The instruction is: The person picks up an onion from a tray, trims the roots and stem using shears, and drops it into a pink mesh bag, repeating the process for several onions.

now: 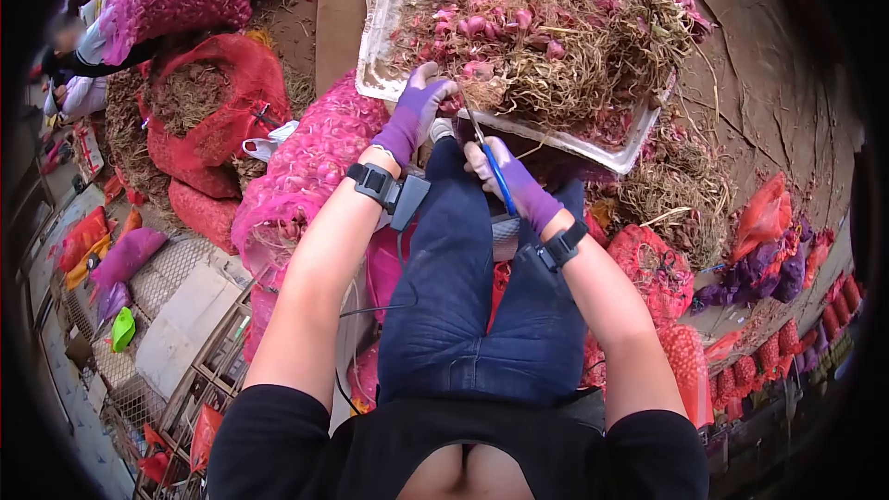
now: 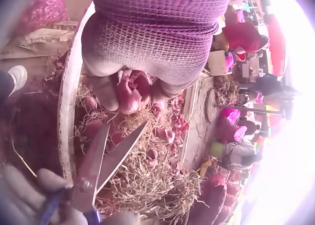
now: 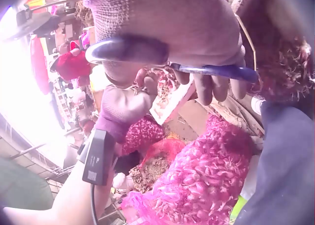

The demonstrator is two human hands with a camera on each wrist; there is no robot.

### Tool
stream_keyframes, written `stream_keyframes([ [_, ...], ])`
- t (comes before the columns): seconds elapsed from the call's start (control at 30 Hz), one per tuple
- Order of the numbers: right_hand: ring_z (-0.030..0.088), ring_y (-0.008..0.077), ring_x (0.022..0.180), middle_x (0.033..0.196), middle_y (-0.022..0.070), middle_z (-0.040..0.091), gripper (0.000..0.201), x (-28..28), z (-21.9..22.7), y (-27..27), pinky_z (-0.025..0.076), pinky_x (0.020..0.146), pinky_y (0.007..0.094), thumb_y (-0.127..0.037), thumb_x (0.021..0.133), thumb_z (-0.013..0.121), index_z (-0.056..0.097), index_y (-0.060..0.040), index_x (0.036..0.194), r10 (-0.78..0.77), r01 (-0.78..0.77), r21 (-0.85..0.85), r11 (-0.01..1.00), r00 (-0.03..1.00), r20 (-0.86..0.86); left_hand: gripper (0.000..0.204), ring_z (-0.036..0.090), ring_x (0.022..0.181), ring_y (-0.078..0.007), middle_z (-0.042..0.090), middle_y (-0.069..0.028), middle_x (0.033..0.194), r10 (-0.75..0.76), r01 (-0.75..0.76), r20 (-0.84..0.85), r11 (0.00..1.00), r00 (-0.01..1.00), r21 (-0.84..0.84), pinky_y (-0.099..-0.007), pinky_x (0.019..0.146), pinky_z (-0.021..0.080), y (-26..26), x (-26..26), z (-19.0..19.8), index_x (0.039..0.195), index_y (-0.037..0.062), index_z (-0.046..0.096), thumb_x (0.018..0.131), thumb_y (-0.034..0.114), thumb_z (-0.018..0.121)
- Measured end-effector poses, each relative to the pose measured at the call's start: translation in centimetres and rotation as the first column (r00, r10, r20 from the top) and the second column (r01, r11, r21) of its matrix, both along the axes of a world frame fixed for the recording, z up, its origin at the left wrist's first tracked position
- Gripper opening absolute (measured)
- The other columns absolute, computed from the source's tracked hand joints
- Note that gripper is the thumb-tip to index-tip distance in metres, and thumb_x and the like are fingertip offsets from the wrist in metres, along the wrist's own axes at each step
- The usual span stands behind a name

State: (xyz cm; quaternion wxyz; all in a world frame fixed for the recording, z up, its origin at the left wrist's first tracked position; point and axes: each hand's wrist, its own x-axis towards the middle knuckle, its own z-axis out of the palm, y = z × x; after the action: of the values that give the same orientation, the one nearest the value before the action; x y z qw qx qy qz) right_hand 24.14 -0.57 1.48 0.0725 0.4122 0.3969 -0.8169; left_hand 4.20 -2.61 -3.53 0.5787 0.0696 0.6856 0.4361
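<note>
My gloved left hand [image 1: 419,113] pinches a small cluster of shallots [image 2: 129,99] over the near left part of a white-rimmed tray [image 1: 372,81]. In my gloved right hand [image 1: 520,187] is a pair of scissors [image 2: 88,184] with blue handles, fingers through the loops. Its blades are spread apart in the left wrist view, tips just below the held shallots and over dry roots. Loose shallots [image 1: 477,26] and tangled dry stalks [image 1: 546,83] fill much of the tray. In the right wrist view the right hand covers most of the blades.
A pink mesh sack of shallots [image 1: 319,143] stands beside my left leg. Behind it is a red mesh sack [image 1: 264,83] of dry stalks. More stalks [image 1: 681,190] lie right of the tray, near red mesh bags [image 1: 648,268]. Another person is at upper left, beside a pink sack [image 1: 176,0].
</note>
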Motion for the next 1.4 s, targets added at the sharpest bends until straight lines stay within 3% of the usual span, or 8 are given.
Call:
stream_keyframes([
  [0.13,0.054,0.0144,0.076,0.087,0.0041,0.058,0.031,-2.0,-2.3,0.9,0.044,0.066,0.0283,-0.030,0.091,0.050,0.045,-0.0097,0.114,-0.030,0.043,-0.143,0.989,0.995,0.092,0.061,0.054,0.085,-0.0146,0.054,-0.0101,0.100,-0.044,0.048,-0.103,0.998,0.994,0.042,-0.0258,0.074,0.047,-0.2,0.2,-0.2,0.137,-0.0055,0.026,0.085,0.006,0.056],
  [0.27,0.059,0.0190,0.072,0.076,0.0094,0.061,0.033,-2.9,-3.4,1.2,0.047,0.066,0.0305,-0.034,0.088,0.053,0.056,-0.0054,0.104,0.042,-0.147,0.499,0.854,0.975,0.217,0.066,0.056,0.079,-0.0146,0.056,-0.0108,0.096,-0.038,0.038,-0.005,0.996,0.999,0.084,-0.0247,0.068,0.047,-0.5,-1.3,-0.6,0.139,-0.0046,0.019,0.084,0.004,0.055],
  [0.67,0.055,0.0146,0.054,0.070,0.0080,0.059,0.035,-2.4,-0.1,2.1,0.045,0.047,0.0261,-0.041,0.093,0.047,0.046,-0.0061,0.095,-0.239,0.236,0.036,0.971,0.955,0.173,0.045,0.058,0.085,-0.0217,0.059,-0.0107,0.092,0.169,-0.310,0.723,0.949,0.670,0.065,-0.0300,0.080,0.049,-0.5,-3.6,4.8,0.130,-0.0051,0.039,0.088,0.006,0.049],
  [0.93,0.061,0.0163,0.084,0.103,0.0131,0.061,0.047,-3.7,7.3,5.2,0.051,0.074,0.0247,0.001,0.078,0.066,0.039,-0.0028,0.115,-0.696,0.726,0.046,0.686,0.674,-0.248,0.054,0.054,0.106,-0.0130,0.055,-0.0072,0.114,-0.349,0.265,0.219,0.903,0.911,0.338,-0.0268,0.094,0.043,1.7,0.4,11.5,0.133,-0.0017,0.039,0.084,0.003,0.062],
  [1.0,0.063,0.0173,0.083,0.105,0.0153,0.061,0.043,-2.7,8.7,6.1,0.052,0.070,0.0235,0.001,0.079,0.065,0.039,-0.0023,0.114,-0.654,0.684,0.026,0.729,0.707,-0.268,0.057,0.051,0.111,-0.0140,0.052,-0.0092,0.121,-0.437,0.589,-0.481,0.776,0.760,0.226,-0.0263,0.095,0.042,2.1,1.8,12.0,0.132,-0.0022,0.039,0.081,0.002,0.064],
  [1.17,0.064,0.0187,0.085,0.106,0.0181,0.061,0.045,0.6,10.7,8.6,0.056,0.071,0.0271,0.001,0.080,0.063,0.036,-0.0019,0.116,-0.714,0.698,-0.176,0.694,0.639,-0.285,0.063,0.048,0.116,-0.0138,0.050,-0.0091,0.126,-0.298,0.262,0.019,0.866,0.955,0.426,-0.0283,0.098,0.041,4.1,5.6,17.4,0.134,-0.0024,0.037,0.078,0.000,0.066],
  [1.27,0.063,0.0184,0.087,0.107,0.0156,0.061,0.047,2.0,12.5,9.4,0.055,0.072,0.0276,0.001,0.079,0.063,0.037,-0.0021,0.117,-0.617,0.650,0.001,0.760,0.723,-0.310,0.065,0.047,0.116,-0.0137,0.051,-0.0100,0.125,-0.335,0.423,-0.288,0.840,0.897,0.340,-0.0283,0.098,0.041,3.9,6.7,14.9,0.134,-0.0024,0.036,0.078,0.004,0.069],
  [1.4,0.062,0.0178,0.088,0.106,0.0119,0.060,0.047,5.6,11.8,10.6,0.054,0.072,0.0267,-0.001,0.077,0.068,0.043,-0.0028,0.117,-0.430,0.514,0.260,0.817,0.845,-0.318,0.075,0.046,0.119,-0.0176,0.048,-0.0132,0.131,-0.436,0.452,-0.122,0.833,0.891,0.319,-0.0295,0.099,0.040,5.6,9.6,16.6,0.136,-0.0001,0.035,0.070,0.001,0.072],
])
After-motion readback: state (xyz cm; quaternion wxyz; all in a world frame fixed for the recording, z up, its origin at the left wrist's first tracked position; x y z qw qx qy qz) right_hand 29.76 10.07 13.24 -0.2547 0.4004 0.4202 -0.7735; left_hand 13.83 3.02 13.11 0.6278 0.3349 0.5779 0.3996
